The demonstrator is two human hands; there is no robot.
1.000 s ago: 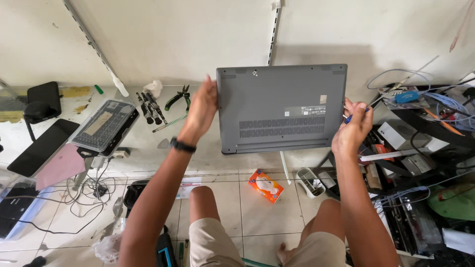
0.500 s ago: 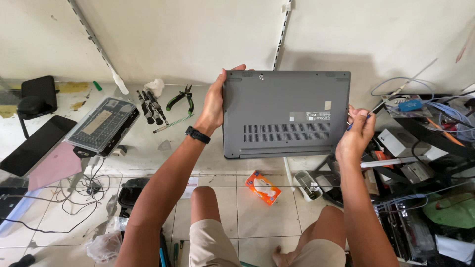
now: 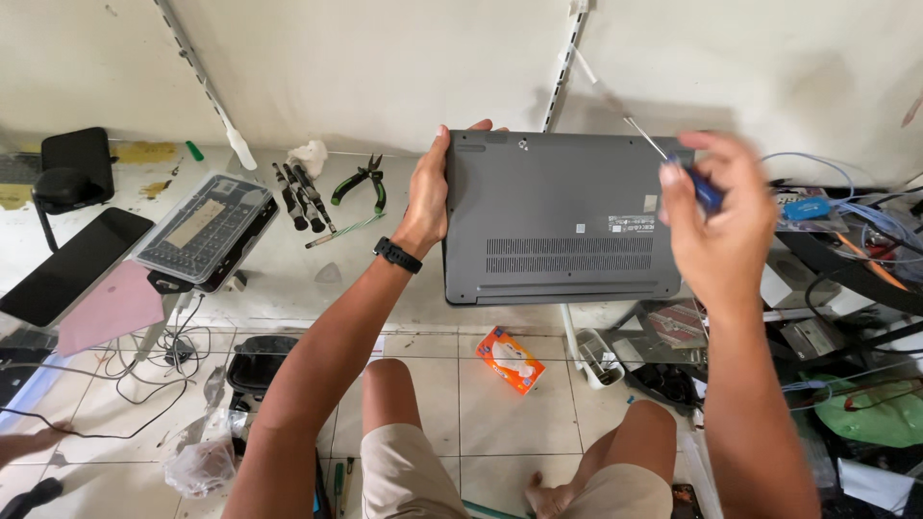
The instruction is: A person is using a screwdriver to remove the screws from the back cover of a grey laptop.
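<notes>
The one camera sits on my head, looking steeply down and forward past my knees to the worktop [image 3: 288, 279] and the wall behind its far edge, close enough to fill the view.

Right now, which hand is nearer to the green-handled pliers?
Left. The left hand grips the laptop's left edge just right of the green-handled pliers; the right hand is beyond the laptop.

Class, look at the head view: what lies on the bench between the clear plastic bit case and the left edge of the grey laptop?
In the head view, between the bit case and the laptop lie dark screwdrivers and green-handled pliers. The left hand grips the laptop's edge.
</notes>
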